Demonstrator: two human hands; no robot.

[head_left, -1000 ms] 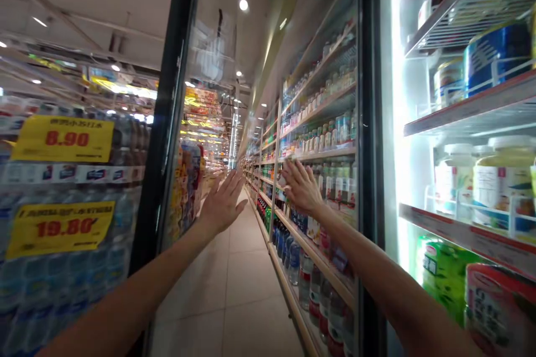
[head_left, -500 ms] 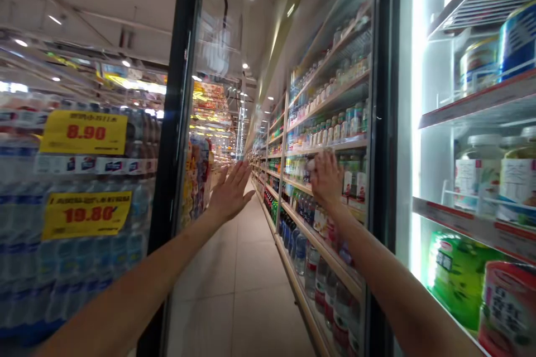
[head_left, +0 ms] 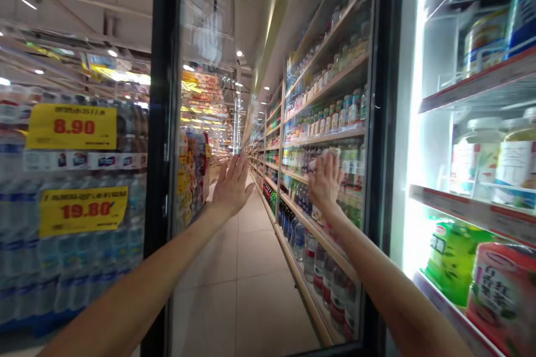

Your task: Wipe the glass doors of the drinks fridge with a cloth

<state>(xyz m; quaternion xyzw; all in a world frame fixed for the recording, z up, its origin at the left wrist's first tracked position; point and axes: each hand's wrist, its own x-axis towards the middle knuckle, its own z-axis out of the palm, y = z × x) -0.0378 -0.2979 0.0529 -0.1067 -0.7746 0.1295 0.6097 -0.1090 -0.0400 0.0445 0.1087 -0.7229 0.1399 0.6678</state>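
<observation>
The glass door (head_left: 268, 312) of a drinks fridge stands open in front of me, framed in black. My left hand (head_left: 231, 187) lies flat against the pane, fingers spread, with nothing in it. Farther right, my right hand (head_left: 324, 181) is pressed to the glass with its fingers extended. A pale wad that looks like a cloth (head_left: 312, 165) peeks out around its fingers; most of it is hidden under the hand.
At right are lit fridge shelves (head_left: 473, 203) with bottles, cans, a green pack (head_left: 454, 259) and a red pack (head_left: 500, 290). Stacked water bottles (head_left: 75, 251) with yellow price signs (head_left: 72, 126) stand at left. Through the glass, an aisle floor (head_left: 218, 295) runs past drink shelves (head_left: 322, 136).
The view has turned slightly, so the door's left frame edge sits farther left. Both hands stay on the glass, with my right hand a little lower across the pane.
</observation>
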